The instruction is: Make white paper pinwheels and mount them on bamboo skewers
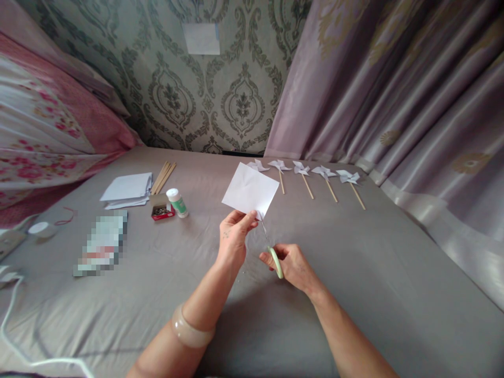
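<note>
My left hand (pixel 235 233) pinches a white square sheet of paper (pixel 252 188) by its lower corner, thumb on top. The sheet is held up off the table, tilted, with faint crease lines across it. In my right hand (pixel 290 263) is a pair of scissors (pixel 276 262) with pale green handles. Its blades point up at the paper's lower corner, right beside my left thumb. How far the blades reach into the paper I cannot tell. Behind the sheet lies a paper pinwheel (pixel 258 166), partly hidden by it.
Several pinwheels on sticks (pixel 323 172) lie in a row at the back right. Toward the left are a stack of white paper (pixel 126 189), wooden sticks (pixel 163 177), a red box of small metal pieces (pixel 162 211), a white-and-green bottle (pixel 178 203) and a white cable (pixel 11 315).
</note>
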A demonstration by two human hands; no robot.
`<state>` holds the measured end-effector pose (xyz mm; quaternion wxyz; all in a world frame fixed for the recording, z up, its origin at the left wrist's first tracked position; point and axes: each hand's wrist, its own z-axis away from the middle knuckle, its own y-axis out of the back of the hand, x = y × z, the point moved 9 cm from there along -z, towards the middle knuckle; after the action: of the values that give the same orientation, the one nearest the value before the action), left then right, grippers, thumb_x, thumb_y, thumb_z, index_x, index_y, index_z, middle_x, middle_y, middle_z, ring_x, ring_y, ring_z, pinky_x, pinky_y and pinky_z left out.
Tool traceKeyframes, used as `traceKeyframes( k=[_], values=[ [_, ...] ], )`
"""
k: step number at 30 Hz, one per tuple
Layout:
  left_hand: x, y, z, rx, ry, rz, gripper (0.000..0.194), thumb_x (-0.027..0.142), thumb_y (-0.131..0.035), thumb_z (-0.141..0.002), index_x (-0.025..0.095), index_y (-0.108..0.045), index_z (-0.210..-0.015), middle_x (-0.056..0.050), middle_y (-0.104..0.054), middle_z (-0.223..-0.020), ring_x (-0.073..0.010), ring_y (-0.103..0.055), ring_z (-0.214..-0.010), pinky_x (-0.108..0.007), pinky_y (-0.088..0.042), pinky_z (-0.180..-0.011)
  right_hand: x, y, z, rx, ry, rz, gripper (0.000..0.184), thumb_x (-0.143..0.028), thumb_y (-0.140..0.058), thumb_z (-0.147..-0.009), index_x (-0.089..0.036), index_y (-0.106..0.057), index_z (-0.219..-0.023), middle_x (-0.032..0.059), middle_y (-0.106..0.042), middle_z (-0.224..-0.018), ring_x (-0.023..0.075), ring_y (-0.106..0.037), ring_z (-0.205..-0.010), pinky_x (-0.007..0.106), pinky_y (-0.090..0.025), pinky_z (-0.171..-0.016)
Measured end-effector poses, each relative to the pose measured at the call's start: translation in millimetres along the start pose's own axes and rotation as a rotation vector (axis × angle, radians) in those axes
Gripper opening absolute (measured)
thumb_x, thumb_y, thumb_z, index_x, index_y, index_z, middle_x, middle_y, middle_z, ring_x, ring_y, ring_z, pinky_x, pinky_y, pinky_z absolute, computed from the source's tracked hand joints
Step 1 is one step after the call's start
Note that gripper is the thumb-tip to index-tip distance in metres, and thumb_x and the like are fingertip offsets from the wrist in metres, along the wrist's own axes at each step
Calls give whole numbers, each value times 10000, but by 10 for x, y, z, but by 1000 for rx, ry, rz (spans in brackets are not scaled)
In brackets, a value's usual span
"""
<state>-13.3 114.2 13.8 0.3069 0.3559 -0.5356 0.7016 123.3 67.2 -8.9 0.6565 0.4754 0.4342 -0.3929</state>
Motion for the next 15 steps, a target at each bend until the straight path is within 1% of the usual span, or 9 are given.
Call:
traceKeyframes(
  k=[8, 15],
  values=[
    [13, -7, 2, 1, -5, 9, 233, 248, -816, -534, 120, -655, -644, 0, -646, -640, -66, -560, -563, -201, -453, -609, 16, 18, -8, 22, -16, 63, 465, -550, -691, -657, -176, -451, -520, -56, -382, -493, 78, -323, -501, 231, -255, -470],
    [6, -1, -5, -6, -8, -5, 217, 246, -810, -553, 121, -660, -646, -1, -646, -622, -65, -558, -549, -201, -451, -609, 23, 29, -8, 39, -7, 85, 448, -516, -687, -681, -172, -456, -513, -51, -402, -489, 78, -334, -495, 227, -264, -470]
  ],
)
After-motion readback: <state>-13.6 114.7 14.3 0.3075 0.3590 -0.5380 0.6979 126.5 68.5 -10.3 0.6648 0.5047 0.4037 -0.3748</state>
